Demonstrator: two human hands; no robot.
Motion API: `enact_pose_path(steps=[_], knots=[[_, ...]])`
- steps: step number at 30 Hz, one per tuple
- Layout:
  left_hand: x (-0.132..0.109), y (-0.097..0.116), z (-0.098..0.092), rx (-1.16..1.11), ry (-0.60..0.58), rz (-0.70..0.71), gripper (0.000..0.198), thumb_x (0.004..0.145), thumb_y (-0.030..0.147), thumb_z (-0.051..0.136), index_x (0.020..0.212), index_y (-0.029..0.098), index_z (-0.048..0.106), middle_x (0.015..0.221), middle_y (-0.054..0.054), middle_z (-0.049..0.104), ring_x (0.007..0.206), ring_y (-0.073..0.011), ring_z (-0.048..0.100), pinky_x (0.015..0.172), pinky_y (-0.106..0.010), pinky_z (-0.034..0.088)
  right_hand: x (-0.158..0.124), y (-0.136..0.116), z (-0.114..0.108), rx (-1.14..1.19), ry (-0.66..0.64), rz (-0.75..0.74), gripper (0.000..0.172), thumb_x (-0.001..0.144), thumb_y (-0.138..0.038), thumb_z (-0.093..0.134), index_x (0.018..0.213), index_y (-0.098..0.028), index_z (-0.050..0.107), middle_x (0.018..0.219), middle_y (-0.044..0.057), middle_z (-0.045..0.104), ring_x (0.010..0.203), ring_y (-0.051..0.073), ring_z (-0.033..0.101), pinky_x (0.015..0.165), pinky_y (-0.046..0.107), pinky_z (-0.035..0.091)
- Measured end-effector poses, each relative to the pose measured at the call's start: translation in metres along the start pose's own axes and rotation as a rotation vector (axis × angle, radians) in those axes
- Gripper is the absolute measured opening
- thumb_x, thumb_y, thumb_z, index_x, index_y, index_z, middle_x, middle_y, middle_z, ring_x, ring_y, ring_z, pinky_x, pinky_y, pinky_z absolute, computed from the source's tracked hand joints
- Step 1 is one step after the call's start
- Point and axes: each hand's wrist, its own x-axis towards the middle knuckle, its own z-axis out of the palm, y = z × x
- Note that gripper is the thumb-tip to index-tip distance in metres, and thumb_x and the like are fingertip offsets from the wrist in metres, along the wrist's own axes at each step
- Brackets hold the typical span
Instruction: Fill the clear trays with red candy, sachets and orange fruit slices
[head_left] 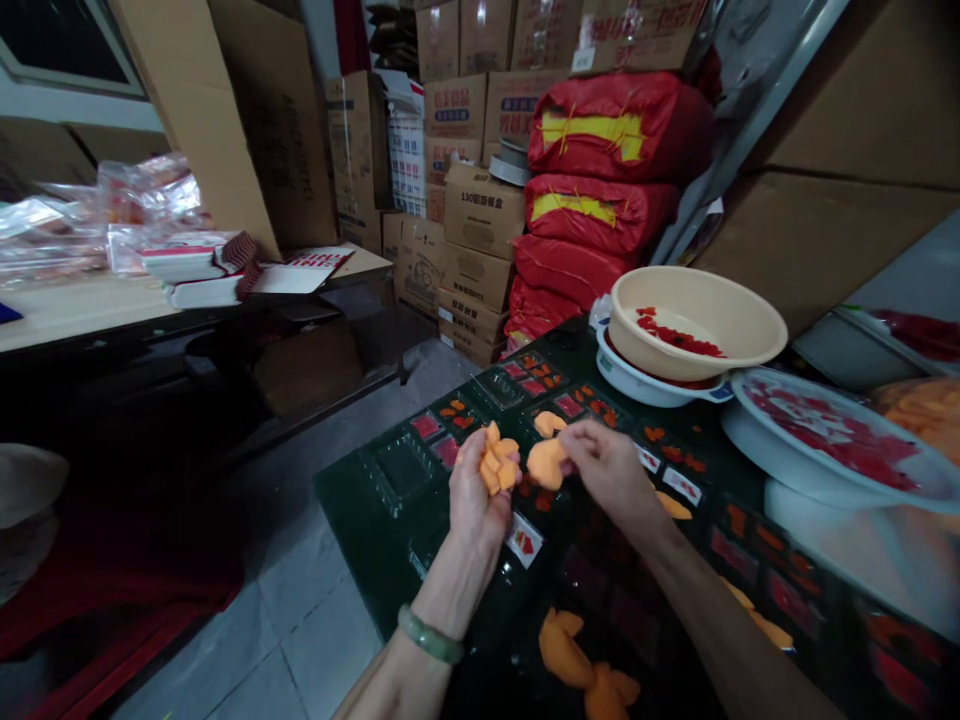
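My left hand (480,490), with a green bangle on its wrist, is cupped around several small orange pieces (499,460). Just to the right, my right hand (600,458) pinches a rounded orange piece (547,464) between thumb and fingers. Both hands are above a dark green table (360,530) with clear compartment trays (405,466) holding red and orange pieces. More orange pieces (562,648) lie on the trays near the front edge, and another (550,424) sits just beyond my right hand. A small printed card (525,540) lies beside my left wrist.
A cream basin (765,320) with red pieces rests on a white basin (637,385) at the back right. Beside them stands a white tub (739,420) of red pieces. Red bundles (615,150) and cartons (484,205) are stacked behind. Another table (127,305) holds plastic packs.
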Motion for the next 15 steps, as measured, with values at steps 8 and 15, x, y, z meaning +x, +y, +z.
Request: enact_pose_path(steps=[8, 15], knots=[[-0.007, 0.016, -0.003, -0.001, -0.155, 0.034, 0.027, 0.073, 0.02, 0.053, 0.099, 0.021, 0.048, 0.091, -0.009, 0.059, 0.06, -0.0185, 0.06, 0.041, -0.024, 0.043, 0.061, 0.079, 0.002, -0.447, 0.253, 0.118, 0.02, 0.08, -0.024, 0.041, 0.073, -0.016, 0.057, 0.068, 0.009, 0.06, 0.067, 0.022, 0.057, 0.059, 0.03, 0.04], [-0.007, 0.021, -0.006, -0.017, -0.211, -0.009, 0.027, 0.072, 0.021, 0.053, 0.099, 0.019, 0.049, 0.094, -0.01, 0.058, 0.059, -0.0166, 0.058, 0.039, -0.022, 0.04, 0.05, 0.081, 0.004, -0.858, 0.21, 0.007, 0.02, 0.081, -0.017, 0.043, 0.079, -0.013, 0.062, 0.086, 0.016, 0.056, 0.089, 0.029, 0.048, 0.071, 0.036, 0.035]])
